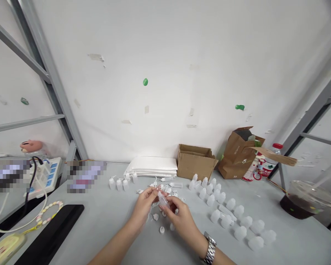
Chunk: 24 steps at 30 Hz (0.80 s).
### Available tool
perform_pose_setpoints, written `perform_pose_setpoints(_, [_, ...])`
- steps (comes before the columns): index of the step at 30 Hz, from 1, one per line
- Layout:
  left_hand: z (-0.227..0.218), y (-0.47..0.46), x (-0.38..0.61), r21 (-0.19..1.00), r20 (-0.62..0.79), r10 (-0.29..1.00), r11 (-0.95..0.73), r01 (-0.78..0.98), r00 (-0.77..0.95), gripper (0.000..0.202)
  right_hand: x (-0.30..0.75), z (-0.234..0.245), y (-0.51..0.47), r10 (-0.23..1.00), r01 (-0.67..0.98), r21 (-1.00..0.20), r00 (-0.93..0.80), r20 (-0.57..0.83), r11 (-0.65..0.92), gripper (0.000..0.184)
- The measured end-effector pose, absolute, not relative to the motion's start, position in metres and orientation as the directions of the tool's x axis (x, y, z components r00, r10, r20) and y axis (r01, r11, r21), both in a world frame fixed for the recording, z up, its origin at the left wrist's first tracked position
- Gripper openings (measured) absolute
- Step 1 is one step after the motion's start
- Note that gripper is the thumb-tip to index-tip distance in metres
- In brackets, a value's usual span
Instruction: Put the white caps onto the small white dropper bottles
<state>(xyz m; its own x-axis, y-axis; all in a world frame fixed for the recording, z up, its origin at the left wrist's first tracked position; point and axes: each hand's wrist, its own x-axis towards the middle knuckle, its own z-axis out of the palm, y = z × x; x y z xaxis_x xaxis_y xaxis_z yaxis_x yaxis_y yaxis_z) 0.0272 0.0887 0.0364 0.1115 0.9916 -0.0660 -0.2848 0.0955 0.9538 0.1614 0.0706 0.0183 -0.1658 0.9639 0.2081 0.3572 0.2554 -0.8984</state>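
Note:
My right hand (182, 217), with a metal watch on the wrist, is closed round a small translucent plastic bottle (162, 199) held above the grey table (105, 217). My left hand (143, 203) meets it from the left, fingertips pinched at the bottle's top on a small white piece I cannot make out. Loose white caps and tips (162, 229) lie under and around both hands. A double row of several capped translucent bottles (231, 213) runs to the right. A few small white bottles (118, 183) stand to the left.
At the back against the white wall lie a stack of white sheets (151, 166), an open cardboard box (194, 161) and a brown paper bag (238, 152) with drink bottles. A lidded cup of dark drink (306, 200) stands right. A power strip (41, 175), cables and a black pad (49, 235) are left.

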Motion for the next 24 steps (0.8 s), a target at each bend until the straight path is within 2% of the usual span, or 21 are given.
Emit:
perform_pose_setpoints(6, [0.041, 0.087, 0.026, 0.909, -0.138, 0.971, 0.203, -0.365, 0.195, 0.028, 0.162, 0.016, 0.07, 0.954, 0.441, -0.847, -0.102, 0.281, 0.296, 0.013])
perform_pose_setpoints(10, [0.043, 0.084, 0.023, 0.886, -0.119, 0.939, 0.247, -0.393, 0.323, 0.022, 0.163, 0.011, 0.067, 0.908, 0.499, -0.767, -0.115, 0.404, 0.404, 0.012])
perform_pose_setpoints(12, [0.042, 0.084, 0.023, 0.863, -0.099, 0.913, 0.277, -0.424, 0.396, 0.022, 0.163, 0.011, 0.067, 0.902, 0.486, -0.768, -0.122, 0.414, 0.418, 0.012])
perform_pose_setpoints(15, [0.039, 0.084, 0.023, 0.827, -0.096, 0.89, 0.32, -0.463, 0.445, 0.023, 0.162, 0.016, 0.068, 0.942, 0.348, -0.875, -0.137, 0.307, 0.336, 0.016])
perform_pose_setpoints(18, [0.036, 0.085, 0.023, 0.804, -0.129, 0.901, 0.339, -0.488, 0.414, 0.023, 0.162, 0.022, 0.072, 0.968, 0.072, -0.988, -0.221, 0.116, 0.135, 0.027])
perform_pose_setpoints(21, [0.036, 0.085, 0.022, 0.781, -0.163, 0.905, 0.361, -0.509, 0.392, 0.022, 0.163, 0.027, 0.075, 0.93, -0.135, -0.99, -0.369, 0.003, -0.05, 0.032])
perform_pose_setpoints(24, [0.038, 0.085, 0.023, 0.794, -0.162, 0.905, 0.356, -0.493, 0.393, 0.022, 0.165, 0.03, 0.075, 0.887, -0.218, -0.962, -0.46, -0.046, -0.163, 0.034])
